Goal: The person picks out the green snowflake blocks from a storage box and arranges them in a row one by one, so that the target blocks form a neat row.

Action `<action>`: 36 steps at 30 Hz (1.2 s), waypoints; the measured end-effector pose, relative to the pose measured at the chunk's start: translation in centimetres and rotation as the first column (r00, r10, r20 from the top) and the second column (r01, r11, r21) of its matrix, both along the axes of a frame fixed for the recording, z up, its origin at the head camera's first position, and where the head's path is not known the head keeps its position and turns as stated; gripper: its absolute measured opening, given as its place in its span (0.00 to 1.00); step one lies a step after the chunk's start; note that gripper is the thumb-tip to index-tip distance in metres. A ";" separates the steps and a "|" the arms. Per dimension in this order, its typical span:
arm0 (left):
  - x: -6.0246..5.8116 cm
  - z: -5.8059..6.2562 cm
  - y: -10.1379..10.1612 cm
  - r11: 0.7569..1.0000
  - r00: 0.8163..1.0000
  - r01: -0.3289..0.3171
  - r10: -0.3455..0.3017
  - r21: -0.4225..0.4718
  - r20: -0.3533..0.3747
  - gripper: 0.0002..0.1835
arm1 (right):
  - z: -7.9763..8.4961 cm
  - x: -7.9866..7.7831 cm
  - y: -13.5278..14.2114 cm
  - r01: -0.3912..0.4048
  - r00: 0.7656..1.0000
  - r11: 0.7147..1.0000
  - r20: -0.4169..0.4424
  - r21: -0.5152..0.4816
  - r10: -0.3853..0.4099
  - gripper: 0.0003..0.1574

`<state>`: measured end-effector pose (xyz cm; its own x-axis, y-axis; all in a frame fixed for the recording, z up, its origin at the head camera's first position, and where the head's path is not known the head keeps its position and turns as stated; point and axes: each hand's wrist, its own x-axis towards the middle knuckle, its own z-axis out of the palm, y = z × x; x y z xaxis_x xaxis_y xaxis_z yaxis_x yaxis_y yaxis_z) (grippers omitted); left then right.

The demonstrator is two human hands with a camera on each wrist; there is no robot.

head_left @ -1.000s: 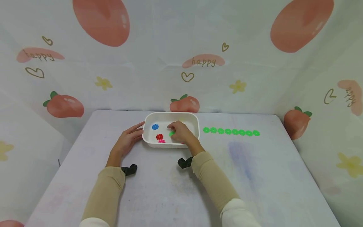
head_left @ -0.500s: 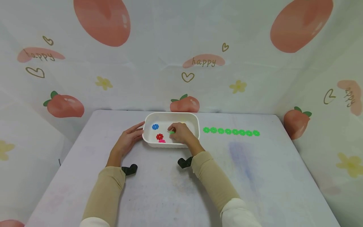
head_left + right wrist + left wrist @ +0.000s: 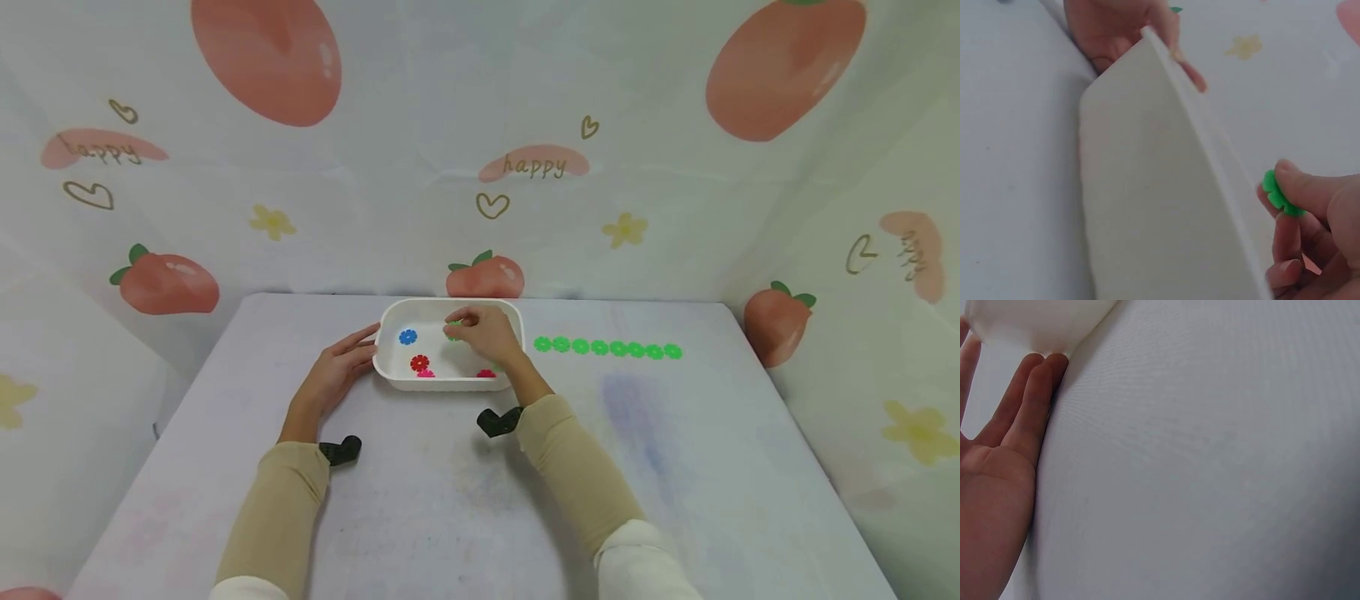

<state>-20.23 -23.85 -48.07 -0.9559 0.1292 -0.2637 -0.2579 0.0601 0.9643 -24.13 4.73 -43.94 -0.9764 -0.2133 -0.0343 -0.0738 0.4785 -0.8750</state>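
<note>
My right hand (image 3: 486,332) pinches a green flower-shaped disc (image 3: 1280,195) between thumb and fingers, over the white tray (image 3: 442,385). At the tray's left end, the straight fingers of my left hand (image 3: 335,375) touch its outer wall; the left wrist view shows those fingertips (image 3: 1055,361) right against it. In the tray lie a blue flower disc (image 3: 407,337), a red one (image 3: 420,363) and a pink one (image 3: 426,374) by the near wall. Another reddish disc (image 3: 486,373) shows under my right wrist.
Right of the tray, several green flower discs (image 3: 599,347) lie side by side in a row on the white tabletop (image 3: 420,500). Behind the table hangs a cloth backdrop (image 3: 375,208) printed with peaches, hearts and flowers. Each wrist wears a black camera mount (image 3: 498,422).
My right hand has risen from the tray floor and moved slightly back and right, with the green disc in its fingers. My left hand stays at the tray.
</note>
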 end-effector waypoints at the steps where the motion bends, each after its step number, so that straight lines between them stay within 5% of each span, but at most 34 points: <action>1: 0.1 0.3 0.1 1.000 1.000 0.001 -0.001 -0.003 0.005 0.32 | 0.4 0.1 0.2 0.007 1.000 1.000 -0.001 -0.014 -0.007 0.13; 6: 0.5 0.9 0.2 1.000 1.000 0.012 -0.012 -0.012 0.001 0.31 | 1.9 0.3 1.2 0.051 0.999 0.995 -0.012 -0.081 -0.052 0.13; 14: 0.1 -0.2 -0.3 1.000 1.000 0.001 -0.001 -0.002 -0.025 0.32 | 2.6 0.3 3.5 0.083 0.996 0.983 -0.008 -0.165 -0.085 0.15; 36: 0.1 -0.6 -0.2 1.000 0.999 0.006 -0.007 -0.030 -0.038 0.32 | 1.8 0.9 9.6 0.164 0.986 0.963 0.018 -0.216 -0.164 0.19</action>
